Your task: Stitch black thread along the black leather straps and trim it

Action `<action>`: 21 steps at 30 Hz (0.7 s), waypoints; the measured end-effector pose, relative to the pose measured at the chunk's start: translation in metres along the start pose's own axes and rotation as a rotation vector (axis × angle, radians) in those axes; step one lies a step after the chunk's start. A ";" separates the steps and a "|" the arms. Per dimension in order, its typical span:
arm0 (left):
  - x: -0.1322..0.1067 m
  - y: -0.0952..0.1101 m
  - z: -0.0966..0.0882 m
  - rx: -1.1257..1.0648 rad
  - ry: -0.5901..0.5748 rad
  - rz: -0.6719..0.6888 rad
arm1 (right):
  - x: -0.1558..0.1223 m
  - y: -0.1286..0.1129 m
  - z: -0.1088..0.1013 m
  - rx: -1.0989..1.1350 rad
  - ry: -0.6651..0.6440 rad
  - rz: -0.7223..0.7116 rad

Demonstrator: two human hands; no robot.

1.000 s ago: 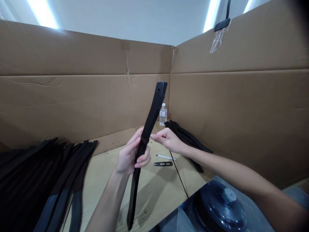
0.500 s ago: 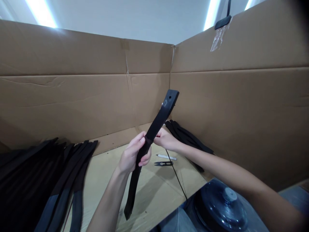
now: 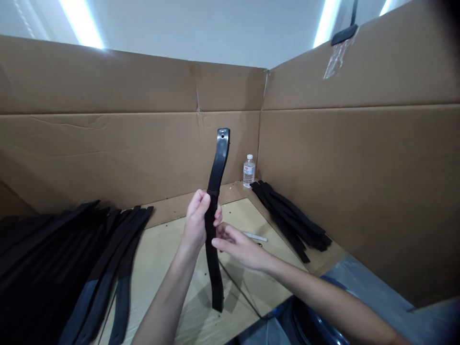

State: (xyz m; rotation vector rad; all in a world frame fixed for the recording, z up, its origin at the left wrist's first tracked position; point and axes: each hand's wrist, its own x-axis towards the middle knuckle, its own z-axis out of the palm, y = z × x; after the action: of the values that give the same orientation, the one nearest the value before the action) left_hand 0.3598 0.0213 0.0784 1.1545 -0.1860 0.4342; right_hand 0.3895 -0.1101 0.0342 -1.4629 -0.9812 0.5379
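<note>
A long black strip [image 3: 212, 230] stands nearly upright over the table, slightly curved, with a glossy upper end and a small hole near its tip. Around its middle my left hand [image 3: 197, 218] is closed, thumb in front, just below a dark band that crosses the strip. My right hand [image 3: 240, 245] is at the strip's right edge, below the left, thumb and fingers apart and partly curled; the fingertips are partly hidden behind the strip. From behind the strip a thin dark cord [image 3: 240, 291] runs down to the table's front edge.
Many black strips [image 3: 118, 268] lie piled at left; another bundle [image 3: 291, 218] lies at right. A water bottle [image 3: 249, 172] stands in the back corner. A white pen [image 3: 256, 236] lies behind my right hand. Cardboard walls [image 3: 143, 148] enclose the table [image 3: 161, 268]. A blue jug [image 3: 323, 326] is below.
The strip has turned from a rightward slant to nearly upright, and its top has moved left. My right hand has moved down from beside the band. The thread snips are now mostly hidden.
</note>
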 end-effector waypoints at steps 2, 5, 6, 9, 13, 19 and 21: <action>0.000 -0.004 -0.005 0.011 0.091 0.031 | 0.008 0.010 0.004 0.068 -0.011 0.019; -0.004 -0.007 -0.019 0.068 0.227 0.059 | 0.019 0.016 0.002 0.195 -0.050 0.118; -0.006 -0.007 -0.024 0.086 0.266 0.063 | 0.022 0.017 0.001 0.238 -0.074 0.153; -0.012 -0.007 -0.036 0.078 0.389 0.086 | 0.024 0.024 0.004 0.260 -0.185 0.206; -0.017 -0.006 -0.047 0.005 0.555 0.150 | 0.021 0.040 0.022 0.196 -0.361 0.243; -0.027 -0.003 -0.067 0.028 0.553 0.138 | 0.019 0.052 0.013 0.356 -0.381 0.403; -0.032 -0.002 -0.075 0.048 0.527 0.132 | 0.019 0.050 0.000 0.316 -0.422 0.414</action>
State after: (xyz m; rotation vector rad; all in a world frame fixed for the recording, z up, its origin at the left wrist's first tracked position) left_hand 0.3262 0.0817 0.0356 1.0407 0.2099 0.8466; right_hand 0.4126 -0.0898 -0.0096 -1.2895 -0.8609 1.2844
